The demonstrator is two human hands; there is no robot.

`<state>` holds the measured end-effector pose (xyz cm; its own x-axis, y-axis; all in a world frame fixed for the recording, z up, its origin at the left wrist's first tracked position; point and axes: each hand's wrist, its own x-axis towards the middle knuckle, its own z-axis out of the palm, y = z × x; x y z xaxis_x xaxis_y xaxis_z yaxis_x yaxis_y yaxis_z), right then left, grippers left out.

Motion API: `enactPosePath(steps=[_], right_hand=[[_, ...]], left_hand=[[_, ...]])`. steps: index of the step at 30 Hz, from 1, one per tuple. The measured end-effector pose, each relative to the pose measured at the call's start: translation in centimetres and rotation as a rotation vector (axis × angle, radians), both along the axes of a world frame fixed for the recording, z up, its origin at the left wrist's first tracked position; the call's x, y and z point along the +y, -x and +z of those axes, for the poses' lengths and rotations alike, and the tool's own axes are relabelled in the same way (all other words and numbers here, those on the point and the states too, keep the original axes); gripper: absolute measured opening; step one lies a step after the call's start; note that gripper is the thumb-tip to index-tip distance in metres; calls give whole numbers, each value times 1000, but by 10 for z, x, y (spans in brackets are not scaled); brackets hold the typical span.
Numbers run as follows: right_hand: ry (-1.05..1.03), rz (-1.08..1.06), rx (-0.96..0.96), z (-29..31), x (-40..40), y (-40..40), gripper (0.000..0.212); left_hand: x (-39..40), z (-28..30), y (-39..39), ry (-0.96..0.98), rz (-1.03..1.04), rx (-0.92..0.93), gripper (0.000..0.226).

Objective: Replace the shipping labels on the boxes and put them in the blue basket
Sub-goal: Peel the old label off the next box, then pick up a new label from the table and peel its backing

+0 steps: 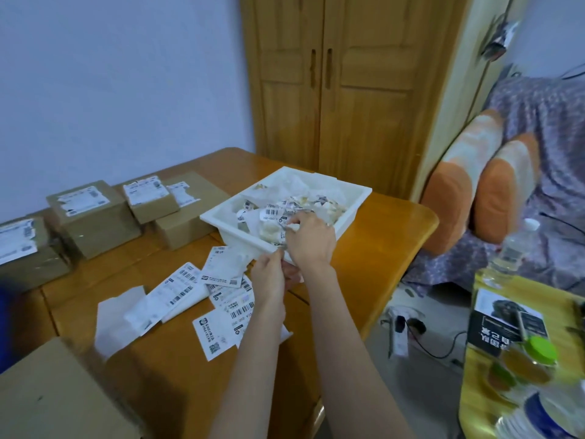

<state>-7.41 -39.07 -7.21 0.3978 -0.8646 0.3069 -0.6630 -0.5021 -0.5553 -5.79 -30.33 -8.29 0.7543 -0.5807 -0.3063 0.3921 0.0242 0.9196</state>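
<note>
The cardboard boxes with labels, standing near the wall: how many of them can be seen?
4. One at the far left edge, one right of it, a small one resting on a larger one beside the white tray. Others may be hidden behind them.

Soft, even, rather dim indoor light with a bluish cast fills the room, and shadows are faint, the clearest lying under the white tray (351, 213) at centre. A mild sheen shows on the wooden table (395, 229) toward 3 o'clock. The wide lens bends straight lines at the borders, and the cluttered corner at 5 o'clock and the cardboard at 7 o'clock look smeared and soft.
</note>
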Motion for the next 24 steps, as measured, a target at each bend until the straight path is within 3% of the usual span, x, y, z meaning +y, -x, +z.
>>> enactPosePath(steps=[5, 11, 16, 20, 24], right_hand=[[6, 21, 25, -3, 4, 0, 37], [-53, 35, -204, -5, 9, 5, 31], [-37, 37, -336, 1, 26, 7, 40], [67, 41, -601, 3, 52, 6, 28], [49, 126, -612, 0, 59, 6, 16]], left_hand=[[1, 2, 1, 27, -17, 25, 24], [5, 2, 3, 26, -18, 9, 18], [31, -1, 4, -38, -99, -163, 19], [57, -5, -12, -87, 27, -228, 18], [72, -14, -28, -194, 191, -316, 16]])
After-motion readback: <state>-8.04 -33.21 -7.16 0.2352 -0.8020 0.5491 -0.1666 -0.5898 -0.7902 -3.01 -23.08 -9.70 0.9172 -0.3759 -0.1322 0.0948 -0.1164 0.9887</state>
